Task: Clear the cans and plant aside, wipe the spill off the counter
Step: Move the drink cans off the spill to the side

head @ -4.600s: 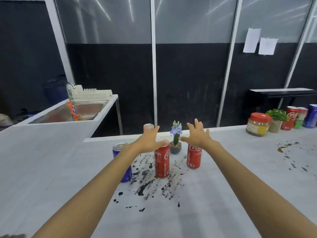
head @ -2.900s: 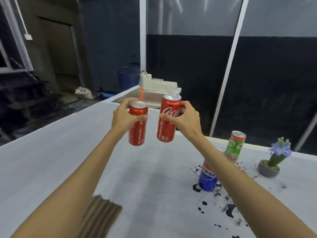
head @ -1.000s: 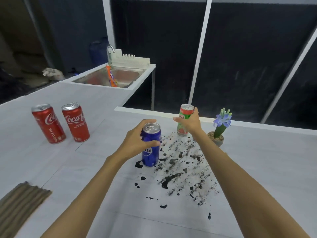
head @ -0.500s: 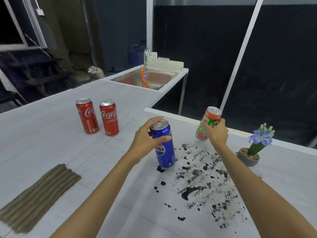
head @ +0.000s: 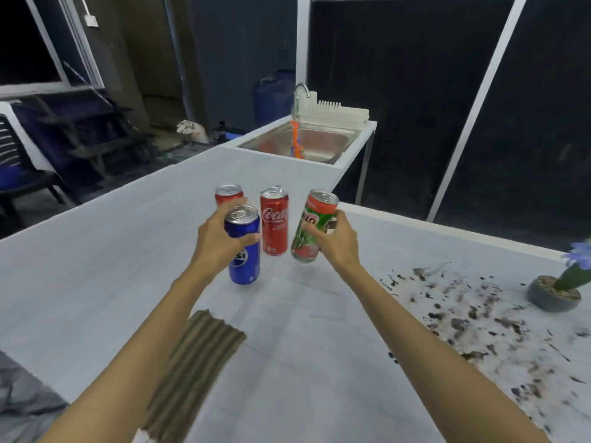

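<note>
My left hand (head: 215, 243) grips a blue Pepsi can (head: 243, 251), held upright just above the white counter (head: 96, 266). In my right hand (head: 335, 241) is a green and red Milo can (head: 311, 228), tilted to the right. Right behind them stand two red Coca-Cola cans on the counter: one (head: 274, 223) between my hands, the other (head: 227, 194) mostly hidden by my left hand. The dark spill (head: 473, 318) is spattered over the counter at the right. A small potted plant (head: 558, 290) with a purple flower stands at the spill's far right edge.
A brown ribbed cloth (head: 192, 356) lies on the counter under my left forearm. A steel sink (head: 303, 145) with a tap and a white dish rack sits at the counter's far end. A dark chair (head: 19, 174) stands at the left, beyond the counter edge.
Both hands have lifted the Pepsi and Milo cans off the spill and carried them left, up to the two red cans. The view has swung left, so the plant sits at the right edge.
</note>
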Available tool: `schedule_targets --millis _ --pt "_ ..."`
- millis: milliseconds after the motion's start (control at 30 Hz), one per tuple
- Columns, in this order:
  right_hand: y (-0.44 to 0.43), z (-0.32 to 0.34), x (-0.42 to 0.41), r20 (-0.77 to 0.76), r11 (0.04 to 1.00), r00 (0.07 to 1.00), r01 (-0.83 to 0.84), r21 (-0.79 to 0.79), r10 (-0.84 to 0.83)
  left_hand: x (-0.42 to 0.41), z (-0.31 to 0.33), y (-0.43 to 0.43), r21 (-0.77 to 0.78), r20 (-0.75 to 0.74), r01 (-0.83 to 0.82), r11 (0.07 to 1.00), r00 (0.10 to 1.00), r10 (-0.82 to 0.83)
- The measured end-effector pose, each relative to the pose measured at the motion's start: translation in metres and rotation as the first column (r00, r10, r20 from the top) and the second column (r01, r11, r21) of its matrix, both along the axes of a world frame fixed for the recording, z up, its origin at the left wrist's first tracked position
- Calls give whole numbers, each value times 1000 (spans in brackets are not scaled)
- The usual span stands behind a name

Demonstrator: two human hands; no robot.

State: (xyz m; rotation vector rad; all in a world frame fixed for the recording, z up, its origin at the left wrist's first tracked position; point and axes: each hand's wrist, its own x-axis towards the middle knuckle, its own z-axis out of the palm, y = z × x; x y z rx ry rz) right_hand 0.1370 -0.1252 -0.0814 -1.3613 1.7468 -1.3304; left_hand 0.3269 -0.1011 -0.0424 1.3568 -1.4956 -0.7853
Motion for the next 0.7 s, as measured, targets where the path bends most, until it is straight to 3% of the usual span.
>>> schedule_targets --millis 333,433,600,700 --pt "2 -38 80 -173 996 984 -31 85 46 53 -28 -25 36 -9 51 998 999 -51" --pt "5 -42 82 -149 996 988 -33 89 46 51 -29 -25 33 68 49 998 996 -52" --pt "23 -44 56 -107 983 988 -90 158 108 28 -24 -9 -265 240 21 964 970 45" --pt "47 -48 15 -116 990 992 -39 132 55 -9 -25 15 -354 269 187 916 959 -92"
